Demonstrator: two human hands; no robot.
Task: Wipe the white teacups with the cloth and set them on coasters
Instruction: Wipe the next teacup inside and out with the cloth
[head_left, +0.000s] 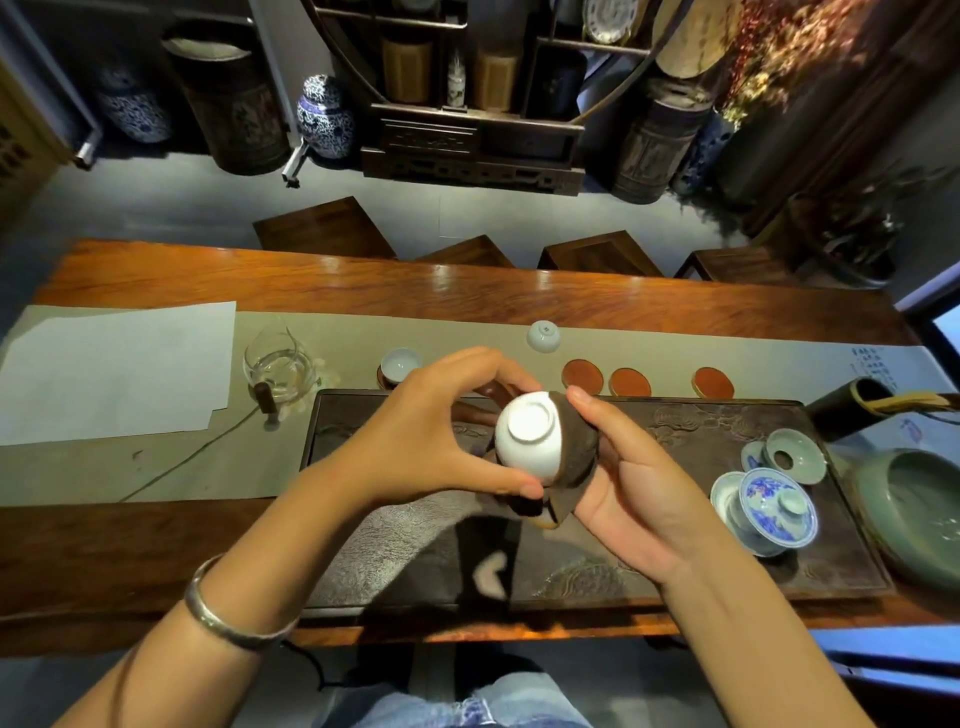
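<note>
I hold a white teacup (527, 439) upside down above the dark tea tray (675, 519), its foot ring facing me. My left hand (431, 441) grips it with thumb and fingers around the rim. My right hand (634, 478) presses a dark brown cloth (574, 457) against the cup's right side. Another white teacup (400, 362) stands upright on a coaster at the back left. A third teacup (543, 335) sits upside down on the table runner. Three bare reddish coasters (582, 376) (629, 382) (712, 383) lie in a row behind the tray.
A glass pitcher (278, 366) and white paper (114, 371) lie left. A blue-and-white lidded gaiwan (769, 506), a green strainer (795, 449) and a green basin (914, 512) sit right. Stools stand beyond the table's far edge.
</note>
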